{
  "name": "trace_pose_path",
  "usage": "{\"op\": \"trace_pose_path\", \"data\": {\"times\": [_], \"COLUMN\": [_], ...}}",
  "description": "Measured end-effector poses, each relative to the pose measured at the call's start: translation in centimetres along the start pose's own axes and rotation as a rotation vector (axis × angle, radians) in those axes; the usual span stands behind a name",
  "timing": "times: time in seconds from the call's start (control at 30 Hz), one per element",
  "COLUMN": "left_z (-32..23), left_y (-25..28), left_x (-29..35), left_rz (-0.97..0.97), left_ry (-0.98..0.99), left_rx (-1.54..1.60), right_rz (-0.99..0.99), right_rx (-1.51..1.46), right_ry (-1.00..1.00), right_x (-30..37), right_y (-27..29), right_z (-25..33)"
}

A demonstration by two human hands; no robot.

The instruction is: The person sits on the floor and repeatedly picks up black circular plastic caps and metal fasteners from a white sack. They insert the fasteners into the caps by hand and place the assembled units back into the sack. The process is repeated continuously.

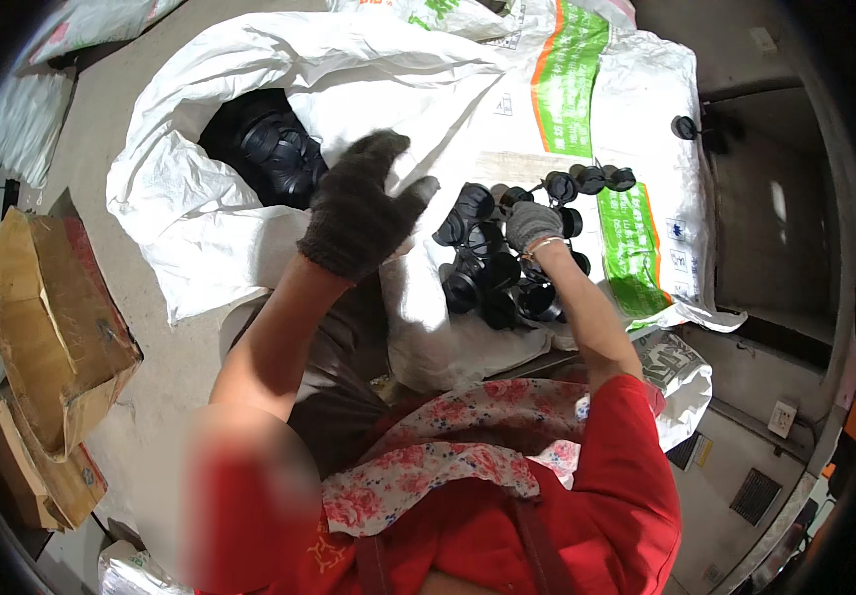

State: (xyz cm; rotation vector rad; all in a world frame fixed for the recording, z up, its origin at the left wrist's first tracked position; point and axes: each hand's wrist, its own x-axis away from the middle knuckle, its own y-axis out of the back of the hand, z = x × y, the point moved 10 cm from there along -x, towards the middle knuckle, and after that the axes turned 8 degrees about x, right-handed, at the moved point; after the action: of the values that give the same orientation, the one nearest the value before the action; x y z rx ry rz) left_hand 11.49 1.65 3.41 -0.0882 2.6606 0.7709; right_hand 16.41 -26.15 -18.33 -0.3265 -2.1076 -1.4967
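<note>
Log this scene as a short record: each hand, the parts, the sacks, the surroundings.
Left hand: the gloved left hand, fingers spread, beside the open sack's mouth; contact unclear
Right hand: the gloved right hand, at the loose black caps; grip unclear
Sack contents: black plastic parts, inside the open white sack
Work surface: printed white sack with green and orange bands, under the loose caps
Outlying part: single black cap, near the printed sack's right edge
Surroundings: cardboard box, far left
</note>
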Motion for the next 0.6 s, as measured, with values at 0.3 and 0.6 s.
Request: {"op": "trace_pose_path", "data": {"times": [0.3,0.6], "left_z": [-1.6,-7.3], "left_y": [-11.0,-10.9], "left_x": [2.7,3.9], "left_rz": [0.388,0.651], "left_ry": [0.600,0.611], "left_rx": [1.108,1.372], "right_rz": [-0.593,-0.914], "right_rx": [-0.595,-0.393], "right_ry": [0.298,0.592], "right_x": [20.2,23.1], "right_y": [17.7,19.4], "right_z": [-1.2,0.9]}}
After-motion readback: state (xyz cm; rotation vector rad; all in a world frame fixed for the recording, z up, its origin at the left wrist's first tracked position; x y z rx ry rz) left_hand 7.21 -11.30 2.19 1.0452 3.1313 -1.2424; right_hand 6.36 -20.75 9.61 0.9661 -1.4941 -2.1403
